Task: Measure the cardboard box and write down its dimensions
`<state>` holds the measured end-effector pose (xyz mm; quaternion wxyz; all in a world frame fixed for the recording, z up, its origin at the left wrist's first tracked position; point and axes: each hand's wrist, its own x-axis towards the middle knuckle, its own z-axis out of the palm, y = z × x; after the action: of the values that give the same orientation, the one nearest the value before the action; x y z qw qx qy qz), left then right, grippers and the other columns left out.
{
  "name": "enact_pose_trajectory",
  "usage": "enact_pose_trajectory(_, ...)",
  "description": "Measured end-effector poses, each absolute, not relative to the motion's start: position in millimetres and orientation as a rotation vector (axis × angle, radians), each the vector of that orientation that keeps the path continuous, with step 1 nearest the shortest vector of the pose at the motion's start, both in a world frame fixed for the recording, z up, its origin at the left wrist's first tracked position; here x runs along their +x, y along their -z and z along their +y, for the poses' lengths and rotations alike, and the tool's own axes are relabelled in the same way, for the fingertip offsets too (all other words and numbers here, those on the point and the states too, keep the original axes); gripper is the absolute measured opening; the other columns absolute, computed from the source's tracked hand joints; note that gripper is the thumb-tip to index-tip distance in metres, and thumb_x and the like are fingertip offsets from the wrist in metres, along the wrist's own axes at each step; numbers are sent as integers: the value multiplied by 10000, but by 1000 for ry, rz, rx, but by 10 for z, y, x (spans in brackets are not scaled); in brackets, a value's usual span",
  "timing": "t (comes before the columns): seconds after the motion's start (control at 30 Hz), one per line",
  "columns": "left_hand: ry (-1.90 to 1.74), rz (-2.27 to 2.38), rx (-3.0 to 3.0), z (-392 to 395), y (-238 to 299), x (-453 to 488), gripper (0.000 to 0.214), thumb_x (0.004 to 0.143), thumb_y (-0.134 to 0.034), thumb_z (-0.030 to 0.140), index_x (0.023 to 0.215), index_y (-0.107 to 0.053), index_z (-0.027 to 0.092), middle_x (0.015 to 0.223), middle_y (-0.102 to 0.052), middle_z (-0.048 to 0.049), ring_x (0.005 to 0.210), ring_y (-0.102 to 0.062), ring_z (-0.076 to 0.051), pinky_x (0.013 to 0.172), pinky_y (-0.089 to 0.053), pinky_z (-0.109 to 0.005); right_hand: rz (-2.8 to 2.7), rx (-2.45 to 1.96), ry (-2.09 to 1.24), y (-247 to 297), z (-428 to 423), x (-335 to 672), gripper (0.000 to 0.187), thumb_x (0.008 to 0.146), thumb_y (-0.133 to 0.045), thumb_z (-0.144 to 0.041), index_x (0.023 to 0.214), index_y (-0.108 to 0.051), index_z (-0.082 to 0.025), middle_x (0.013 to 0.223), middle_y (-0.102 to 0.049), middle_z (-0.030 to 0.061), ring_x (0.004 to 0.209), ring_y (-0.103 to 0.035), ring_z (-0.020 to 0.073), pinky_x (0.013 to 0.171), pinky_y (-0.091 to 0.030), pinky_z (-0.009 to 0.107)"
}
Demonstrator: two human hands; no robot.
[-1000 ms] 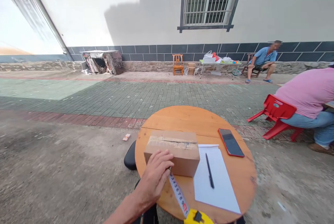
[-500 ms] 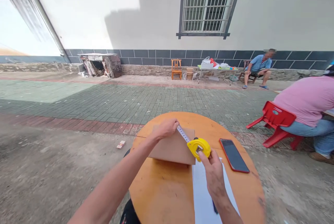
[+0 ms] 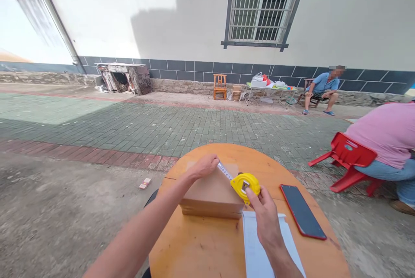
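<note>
A brown cardboard box (image 3: 207,198) rests on the round wooden table (image 3: 207,247). Above the box's top, my left hand (image 3: 207,165) pinches the free end of a short stretch of white blade (image 3: 224,171). That blade runs out of a yellow tape measure (image 3: 246,186), which my right hand (image 3: 267,215) grips at the box's right side, thumb pressed on its face. Numbers show along the blade. Whether the blade touches the box I cannot tell. Below my right hand lies white paper (image 3: 254,247), partly covered by my forearm.
A red-edged phone (image 3: 303,211) lies on the table's right side. A person in pink (image 3: 385,135) sits on a red plastic chair (image 3: 353,152) to the right. By the far wall are a seated person in blue (image 3: 324,85), a wooden chair (image 3: 219,87) and a loaded folding table (image 3: 272,87).
The visible blade is a little shorter, with the tape measure's case nearer my left hand. The view has shifted, so the box's front side shows more. Both hands keep their hold.
</note>
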<state>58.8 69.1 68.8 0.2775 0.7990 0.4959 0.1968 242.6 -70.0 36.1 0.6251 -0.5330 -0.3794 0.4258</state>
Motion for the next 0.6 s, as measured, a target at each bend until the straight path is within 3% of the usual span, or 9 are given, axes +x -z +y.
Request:
enact_pose_trajectory(0.2, -567, 1235, 2075, 63, -687, 286, 299, 922, -340, 316, 901, -606, 180, 912, -664, -30, 857, -594, -181, 749, -454, -286, -1077, -1396, -895, -377, -1361, 2329, 484, 734, -708, -528, 1080, -632, -198, 994, -743, 50, 865, -678, 226, 755, -544, 285)
enact_pose_trajectory(0.3, -559, 1186, 2067, -26, -786, 268, 292, 887, -376, 325, 901, -634, 188, 903, -677, -15, 843, -592, -179, 714, -436, -266, -1059, -1443, -749, -357, -1625, 2093, 493, 712, -711, -503, 1088, -607, -201, 960, -745, 56, 794, -687, 218, 663, -543, 257)
enact_pose_trajectory(0.43, -489, 1115, 2102, 61, -838, 318, 233, 856, -466, 294, 821, -671, 189, 815, -681, 6, 782, -596, -168, 688, -432, -263, -1040, -1469, -644, -290, -1814, 1703, 625, 718, -685, -442, 1273, -526, -204, 1128, -717, 106, 920, -709, 268, 564, -563, 247)
enact_pose_trajectory(0.6, -457, 1181, 2128, 273, -683, 278, 300, 934, -537, 419, 851, -632, 147, 807, -638, -5, 739, -604, -149, 720, -496, -322, -1135, -1507, -515, -151, -1855, 1433, 619, 699, -675, -357, 1283, -528, -210, 1159, -707, 97, 909, -728, 275, 611, -608, 273)
